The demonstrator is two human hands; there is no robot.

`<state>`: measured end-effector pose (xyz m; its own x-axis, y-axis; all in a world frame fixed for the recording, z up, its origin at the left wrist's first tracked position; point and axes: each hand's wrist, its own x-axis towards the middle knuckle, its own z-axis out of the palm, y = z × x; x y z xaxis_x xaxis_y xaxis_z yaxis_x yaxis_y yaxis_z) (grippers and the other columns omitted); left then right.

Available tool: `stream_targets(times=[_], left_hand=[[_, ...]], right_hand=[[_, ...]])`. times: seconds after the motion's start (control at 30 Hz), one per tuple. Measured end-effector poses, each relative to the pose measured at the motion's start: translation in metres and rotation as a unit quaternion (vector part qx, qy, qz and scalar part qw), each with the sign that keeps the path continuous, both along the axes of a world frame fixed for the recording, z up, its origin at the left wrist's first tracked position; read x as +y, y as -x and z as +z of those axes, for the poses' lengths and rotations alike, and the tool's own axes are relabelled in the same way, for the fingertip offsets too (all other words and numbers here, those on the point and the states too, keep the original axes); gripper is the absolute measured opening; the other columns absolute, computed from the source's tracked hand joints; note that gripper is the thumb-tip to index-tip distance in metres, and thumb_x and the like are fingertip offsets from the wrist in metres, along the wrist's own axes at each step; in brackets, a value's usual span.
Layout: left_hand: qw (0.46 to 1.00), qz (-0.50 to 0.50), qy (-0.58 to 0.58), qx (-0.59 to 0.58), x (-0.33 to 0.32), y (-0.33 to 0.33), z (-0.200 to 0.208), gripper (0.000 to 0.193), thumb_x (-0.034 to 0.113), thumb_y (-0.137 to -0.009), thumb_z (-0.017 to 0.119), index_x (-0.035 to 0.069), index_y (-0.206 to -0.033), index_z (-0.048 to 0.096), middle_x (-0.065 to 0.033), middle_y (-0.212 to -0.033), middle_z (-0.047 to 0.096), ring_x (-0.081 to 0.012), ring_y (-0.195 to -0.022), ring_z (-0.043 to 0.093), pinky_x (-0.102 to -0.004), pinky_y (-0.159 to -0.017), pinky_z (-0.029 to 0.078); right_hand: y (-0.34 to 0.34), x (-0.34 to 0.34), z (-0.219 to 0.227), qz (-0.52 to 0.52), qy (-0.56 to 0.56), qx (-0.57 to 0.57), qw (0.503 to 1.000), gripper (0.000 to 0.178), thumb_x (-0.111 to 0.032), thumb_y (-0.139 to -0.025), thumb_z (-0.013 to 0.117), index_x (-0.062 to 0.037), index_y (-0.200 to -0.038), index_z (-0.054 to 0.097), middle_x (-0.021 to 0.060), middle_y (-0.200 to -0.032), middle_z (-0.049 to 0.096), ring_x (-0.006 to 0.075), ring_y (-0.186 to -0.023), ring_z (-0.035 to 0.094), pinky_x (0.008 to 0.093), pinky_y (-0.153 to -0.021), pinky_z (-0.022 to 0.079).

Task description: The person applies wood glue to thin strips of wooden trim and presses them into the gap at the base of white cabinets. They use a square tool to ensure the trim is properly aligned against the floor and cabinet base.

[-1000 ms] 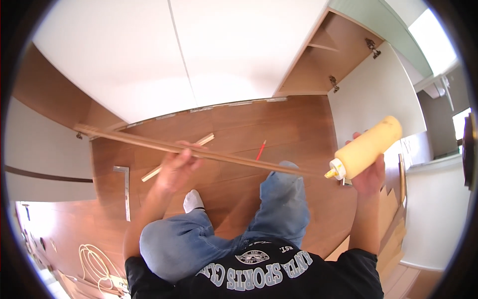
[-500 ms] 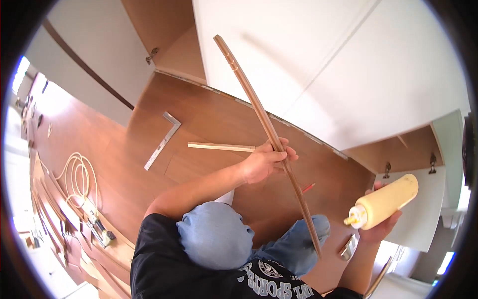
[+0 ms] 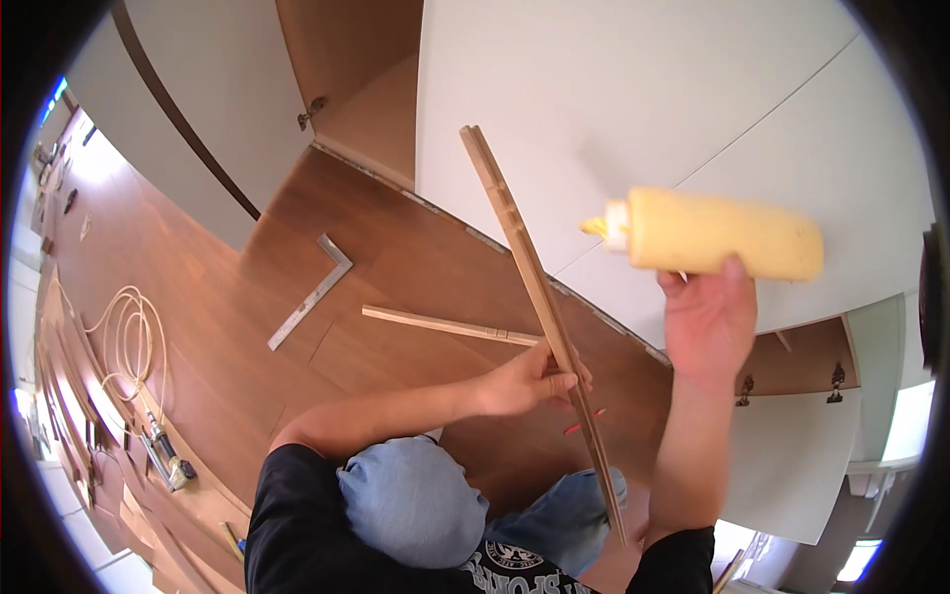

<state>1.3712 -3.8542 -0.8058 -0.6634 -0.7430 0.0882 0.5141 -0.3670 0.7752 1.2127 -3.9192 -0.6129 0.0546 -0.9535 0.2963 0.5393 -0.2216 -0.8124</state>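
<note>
My left hand (image 3: 529,384) is closed round a long, narrow wooden strip (image 3: 529,262), which slants from the white panel down toward my knee. Notches show in its upper part. My right hand (image 3: 711,322) grips a yellow squeeze bottle (image 3: 727,233) with a white collar. The bottle lies nearly level, its smeared nozzle pointing left toward the strip but apart from it. A second, shorter wooden strip (image 3: 450,325) extends left from behind my left hand, low over or on the floor; I cannot tell which. Below that hand lies a red pencil (image 3: 584,423).
A metal carpenter's square (image 3: 312,292) lies on the brown wood floor (image 3: 396,252). Further left are a coiled hose (image 3: 129,332), a power tool (image 3: 173,457) and long boards (image 3: 183,540). White cabinet panels (image 3: 554,79) border the far side, with open, hinged compartments (image 3: 371,119).
My right hand has raised the bottle up and left, turning it from tilted to nearly level. The strip in my left hand has shifted lower in view.
</note>
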Motion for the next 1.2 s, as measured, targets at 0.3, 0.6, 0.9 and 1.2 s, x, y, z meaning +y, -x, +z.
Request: stream_targets(times=[0.3, 0.6, 0.9, 1.2], left_hand=[[0.991, -0.027, 0.105, -0.080, 0.014, 0.014, -0.008, 0.024, 0.005, -0.103, 0.057, 0.003, -0.126, 0.050, -0.0094, -0.119, 0.063, -0.0174, -0.112, 0.060, -0.0332, -0.098, 0.049], [0.985, -0.024, 0.115, -0.130, 0.013, 0.013, -0.007, 0.026, 0.006, -0.103, 0.057, 0.002, -0.126, 0.046, -0.0112, -0.120, 0.063, -0.0193, -0.115, 0.060, -0.0352, -0.100, 0.049], [0.981, -0.018, 0.133, -0.143, 0.016, 0.014, -0.002, 0.026, 0.006, -0.104, 0.055, 0.000, -0.126, 0.044, -0.0125, -0.116, 0.065, -0.0197, -0.111, 0.062, -0.0359, -0.099, 0.049], [0.981, 0.000, 0.141, -0.131, 0.019, 0.012, 0.010, 0.026, 0.005, -0.103, 0.055, 0.000, -0.126, 0.043, -0.0110, -0.112, 0.065, -0.0177, -0.108, 0.062, -0.0351, -0.097, 0.049]], right_hand=[[-0.079, -0.040, 0.005, -0.091, 0.030, 0.082, 0.992, 0.026, -0.014, -0.092, 0.075, -0.0036, -0.113, 0.063, 0.0055, -0.107, 0.069, 0.0179, -0.091, 0.069, 0.0348, -0.070, 0.061], [-0.097, -0.041, -0.008, -0.152, 0.056, 0.152, 0.975, 0.032, -0.015, -0.086, 0.083, -0.0020, -0.108, 0.064, 0.0053, -0.096, 0.069, 0.0139, -0.086, 0.067, 0.0306, -0.071, 0.060], [-0.098, -0.033, -0.009, -0.182, 0.103, 0.190, 0.959, 0.026, -0.017, -0.085, 0.085, -0.0017, -0.097, 0.068, 0.0007, -0.087, 0.067, 0.0065, -0.075, 0.058, 0.0232, -0.068, 0.049], [-0.100, -0.018, -0.009, -0.211, 0.107, 0.188, 0.953, 0.025, -0.017, -0.085, 0.084, -0.0010, -0.096, 0.068, 0.0012, -0.085, 0.066, 0.0073, -0.071, 0.058, 0.0238, -0.064, 0.053]])
